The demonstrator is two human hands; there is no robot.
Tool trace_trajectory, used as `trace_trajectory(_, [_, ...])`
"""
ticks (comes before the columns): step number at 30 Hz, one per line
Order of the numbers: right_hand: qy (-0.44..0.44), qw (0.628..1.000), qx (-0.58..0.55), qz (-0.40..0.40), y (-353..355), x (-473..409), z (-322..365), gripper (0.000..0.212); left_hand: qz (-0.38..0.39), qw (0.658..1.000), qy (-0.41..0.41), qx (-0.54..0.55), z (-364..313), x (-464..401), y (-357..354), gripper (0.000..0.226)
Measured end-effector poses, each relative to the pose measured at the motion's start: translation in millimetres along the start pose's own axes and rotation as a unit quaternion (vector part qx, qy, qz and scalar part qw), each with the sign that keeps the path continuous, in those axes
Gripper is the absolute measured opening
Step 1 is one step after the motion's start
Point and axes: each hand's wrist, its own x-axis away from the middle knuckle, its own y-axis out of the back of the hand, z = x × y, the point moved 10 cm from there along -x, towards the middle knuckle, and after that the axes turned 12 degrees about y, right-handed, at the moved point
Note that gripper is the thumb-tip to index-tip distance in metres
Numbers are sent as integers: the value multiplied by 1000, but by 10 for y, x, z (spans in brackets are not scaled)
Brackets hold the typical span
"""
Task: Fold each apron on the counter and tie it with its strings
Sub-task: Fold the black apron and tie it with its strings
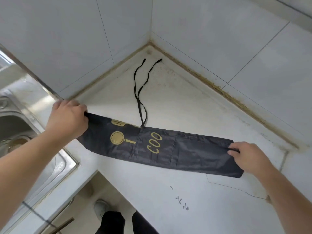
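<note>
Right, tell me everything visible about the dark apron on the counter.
The dark navy apron of thin, slightly shiny fabric lies folded into a long narrow band across the white counter. Gold prints show: a frying pan, a spatula, the letters COO. A pocket seam crosses its middle. The left hand grips one end, the right hand pinches the other. Its thin black strings trail toward the corner.
</note>
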Motion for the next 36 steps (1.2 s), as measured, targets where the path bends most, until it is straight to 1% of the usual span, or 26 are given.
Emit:
trace_trajectory(1, [3, 999, -11, -35, 55, -31, 25, 22, -25, 999, 9, 27, -39, 12, 7, 24])
trace_trajectory(2, [9, 997, -19, -76, 105, -60, 55, 20, -34, 998, 18, 49, -104, 25, -9, 33])
trace_trajectory(4, [30, 984, -11, -174, 206, -72, 144, 19, -17, 997, 6, 77, -345, 114, -105, 50])
trace_trajectory(5, [36, 975, 11, -221, 238, -47, 185, 19, 3, 996, -23, 91, -525, 205, -178, 53])
trace_trajectory(7, [15, 955, 67, -287, 262, 47, 274, 21, 66, 983, -103, 135, -917, 456, -438, 50])
trace_trajectory(8, [5, 948, 80, -308, 256, 102, 349, 27, 104, 974, -130, 155, -1072, 623, -583, 48])
trace_trajectory(9, [13, 944, 80, -320, 228, 129, 466, 35, 140, 965, -144, 169, -1210, 777, -732, 50])
trace_trajectory(10, [37, 945, 74, -317, 161, 152, 645, 42, 172, 960, -144, 167, -1296, 921, -881, 54])
trace_trajectory(11, [76, 950, 65, -297, 26, 155, 844, 47, 201, 959, -130, 150, -1343, 1032, -1039, 60])
trace_trajectory(12, [116, 958, 58, -258, -168, 155, 1046, 52, 224, 961, -107, 121, -1347, 1111, -1188, 64])
trace_trajectory(13, [145, 967, 50, -202, -415, 149, 1185, 56, 237, 963, -89, 92, -1341, 1161, -1324, 66])
trace_trajectory(14, [153, 978, 42, -136, -664, 157, 1268, 59, 238, 966, -77, 72, -1323, 1184, -1384, 68])
trace_trajectory(16, [120, 992, 34, -35, -1083, 183, 1221, 64, 229, 970, -57, 53, -1252, 1181, -1408, 70])
trace_trajectory(18, [94, 995, 24, -9, -1243, 185, 1124, 64, 238, 970, -34, 42, -1175, 1141, -1426, 72])
trace_trajectory(20, [88, 996, 5, 0, -1231, 159, 1095, 64, 255, 966, -26, 31, -1139, 1127, -1435, 72])
trace_trajectory(21, [69, 998, -7, -4, -1205, 145, 1011, 63, 256, 966, -26, 27, -1141, 1131, -1426, 72])
trace_trajectory(23, [-27, 998, -42, -48, -1075, 148, 647, 66, 251, 968, -23, 24, -1151, 1133, -1411, 73])
trace_trajectory(24, [-85, 991, -63, -81, -992, 176, 423, 70, 247, 969, -21, 23, -1159, 1126, -1401, 73])
trace_trajectory(26, [-172, 974, -80, -125, -889, 279, 56, 79, 245, 969, -23, 24, -1155, 1134, -1407, 74])
trace_trajectory(28, [-246, 958, -85, -123, -853, 370, -229, 81, 241, 970, -29, 29, -1158, 1129, -1415, 76])
trace_trajectory(30, [-296, 938, -150, -104, -892, 409, -398, 79, 233, 971, -30, 33, -1140, 1120, -1412, 79])
trace_trajectory(32, [-304, 917, -235, -107, -947, 402, -491, 63, 229, 972, -32, 41, -1152, 1121, -1392, 79])
trace_trajectory(35, [-260, 926, -250, -110, -940, 372, -532, 25, 244, 967, -22, 62, -1166, 1134, -1337, 82])
trace_trajectory(36, [-254, 919, -269, -134, -921, 387, -561, 18, 251, 966, -17, 66, -1177, 1148, -1314, 83])
